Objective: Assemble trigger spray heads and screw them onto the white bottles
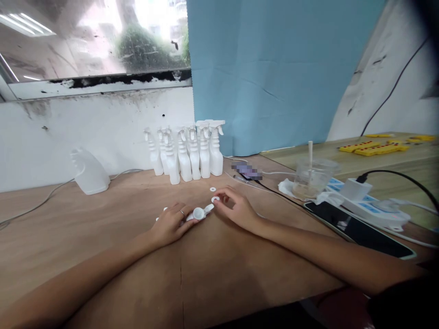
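My left hand (174, 222), with a ring on one finger, is wrapped over a white spray head (198, 214) lying on the brown table. The round open cap of the spray head faces up, and its narrow end points right. My right hand (230, 205) pinches a small white ring washer (215, 199) between thumb and forefinger, just right of the spray head. A second white washer (213, 189) lies flat on the table behind it.
White spray bottles (185, 164) stand grouped near the wall. One bottle without a spray head (91, 173) stands at left. At right are a phone (246, 171), a plastic cup (308, 180), a black-screened tablet (356, 228), a power strip (380, 212) and cables.
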